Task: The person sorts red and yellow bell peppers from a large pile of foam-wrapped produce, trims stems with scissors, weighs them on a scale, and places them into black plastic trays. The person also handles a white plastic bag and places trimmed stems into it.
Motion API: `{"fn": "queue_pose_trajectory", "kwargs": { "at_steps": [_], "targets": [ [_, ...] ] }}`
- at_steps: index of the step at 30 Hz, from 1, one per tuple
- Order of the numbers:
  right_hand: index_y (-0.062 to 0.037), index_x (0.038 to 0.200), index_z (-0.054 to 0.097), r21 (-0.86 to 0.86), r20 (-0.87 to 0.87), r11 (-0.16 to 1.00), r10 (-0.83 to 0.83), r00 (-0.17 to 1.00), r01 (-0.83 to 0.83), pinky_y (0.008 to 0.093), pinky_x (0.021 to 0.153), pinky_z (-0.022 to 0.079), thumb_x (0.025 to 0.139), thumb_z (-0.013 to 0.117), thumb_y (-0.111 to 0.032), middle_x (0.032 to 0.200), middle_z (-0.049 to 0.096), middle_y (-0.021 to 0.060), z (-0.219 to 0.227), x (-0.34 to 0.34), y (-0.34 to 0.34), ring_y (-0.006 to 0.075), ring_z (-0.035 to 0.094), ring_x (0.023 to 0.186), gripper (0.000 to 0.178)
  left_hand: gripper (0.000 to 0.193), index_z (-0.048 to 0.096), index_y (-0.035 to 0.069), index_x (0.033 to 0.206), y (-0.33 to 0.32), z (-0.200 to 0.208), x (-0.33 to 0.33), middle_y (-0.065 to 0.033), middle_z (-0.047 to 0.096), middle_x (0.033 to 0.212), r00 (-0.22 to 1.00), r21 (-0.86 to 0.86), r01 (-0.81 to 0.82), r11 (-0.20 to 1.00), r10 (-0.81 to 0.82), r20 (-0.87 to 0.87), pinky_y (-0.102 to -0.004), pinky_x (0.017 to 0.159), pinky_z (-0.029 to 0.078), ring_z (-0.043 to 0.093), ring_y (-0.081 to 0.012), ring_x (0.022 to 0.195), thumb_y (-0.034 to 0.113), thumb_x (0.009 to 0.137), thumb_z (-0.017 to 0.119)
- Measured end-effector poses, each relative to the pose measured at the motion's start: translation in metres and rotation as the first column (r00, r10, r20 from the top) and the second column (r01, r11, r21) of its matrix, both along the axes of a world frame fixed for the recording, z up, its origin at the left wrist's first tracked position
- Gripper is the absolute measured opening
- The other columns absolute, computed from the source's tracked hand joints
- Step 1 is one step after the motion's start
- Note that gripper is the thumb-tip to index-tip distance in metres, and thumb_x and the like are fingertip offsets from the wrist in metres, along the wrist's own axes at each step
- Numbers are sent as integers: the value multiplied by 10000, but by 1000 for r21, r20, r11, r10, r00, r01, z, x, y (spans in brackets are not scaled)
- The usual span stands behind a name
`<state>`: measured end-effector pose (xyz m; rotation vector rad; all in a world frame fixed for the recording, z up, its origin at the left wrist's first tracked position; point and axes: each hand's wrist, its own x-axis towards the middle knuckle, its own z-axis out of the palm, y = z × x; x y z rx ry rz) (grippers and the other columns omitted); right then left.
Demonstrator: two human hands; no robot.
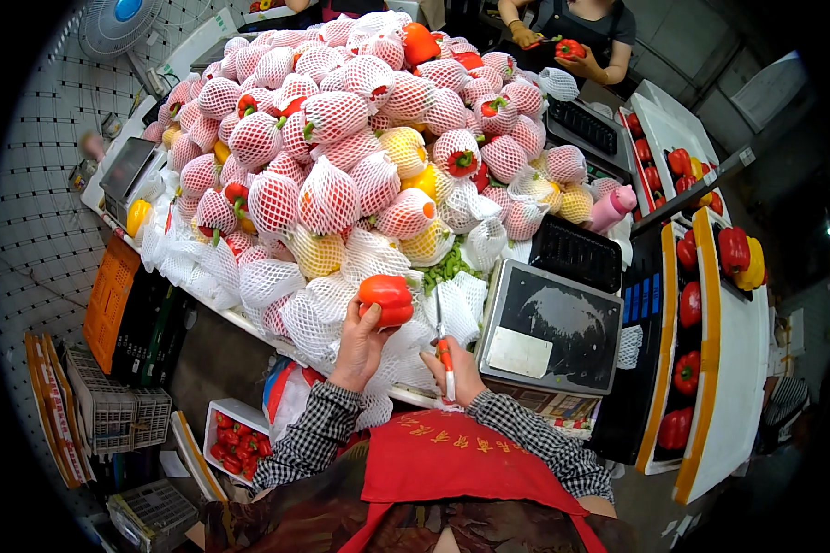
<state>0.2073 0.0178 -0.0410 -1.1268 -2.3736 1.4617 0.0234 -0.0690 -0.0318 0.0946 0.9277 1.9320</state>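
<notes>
Right now a bare red bell pepper [386, 300] sits in the left hand [360, 346], raised just above the near edge of the tabletop [249, 327]. The fingers wrap it from below and from the side, clenched on its lower half, so the fruit lies up and slightly right of the palm. Its long axis runs roughly level, left to right, with one end turned toward the other hand. The right hand [459, 370] is just beside it, lower and to the right, its fingers clasped around the red handle of a small knife [443, 346] whose thin blade points up and away, ending near the pepper's right end. Blade and pepper look close but apart; whether they touch cannot be told. The left hand is plainly the nearer one, since it holds the fruit.

Around both hands lie loose white foam nets [318, 318], and a few green trimmings [444, 269] rest just beyond the knife tip. Behind them rises a tall heap of netted peppers [341, 138], red and yellow, crowding the far side. A weighing scale [553, 327] stands close on the right, hemming that side in. Open room is toward the person's body, over the red apron [461, 456]. Farther right, trays [710, 369] hold unwrapped peppers. Across the heap another person's hands [563, 51] hold a red pepper
</notes>
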Motion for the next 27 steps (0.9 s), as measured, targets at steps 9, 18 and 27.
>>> {"fn": "queue_pose_trajectory", "kwargs": {
  "at_steps": [9, 18, 27],
  "targets": [
    [0, 1387, 417, 39, -129, 999, 2, 992, 3, 425, 1017, 448, 931, 633, -138, 1279, 578, 206, -75, -9, 4, 322, 576, 1206, 522, 803, 457, 28, 1388, 61, 40, 49, -157, 540, 1297, 494, -234, 191, 953, -300, -816, -392, 1033, 460, 556, -275, 1210, 284, 742, 859],
    [-14, 1448, 353, 102, -68, 964, 253, 965, -246, 385, 973, 444, 975, 582, -132, 1286, 573, 176, -86, 4, 9, 254, 554, 1158, 539, 809, 435, 63, 1413, 135, 29, 128, -195, 482, 1233, -128, -217, 336, 917, -184, -974, -462, 949, 470, 524, -400, 1091, 266, 738, 832],
    [-28, 1486, 291, -372, -56, 928, 17, 998, -36, 351, 781, 535, 939, 644, -110, 1190, 615, 166, -87, -2, 11, 224, 635, 950, 656, 905, 318, 39, 1527, 121, 21, 106, -290, 423, 1410, -115, -233, 395, 889, -203, -972, -483, 1070, 422, 482, -468, 1263, 288, 806, 804]
  ]
}}
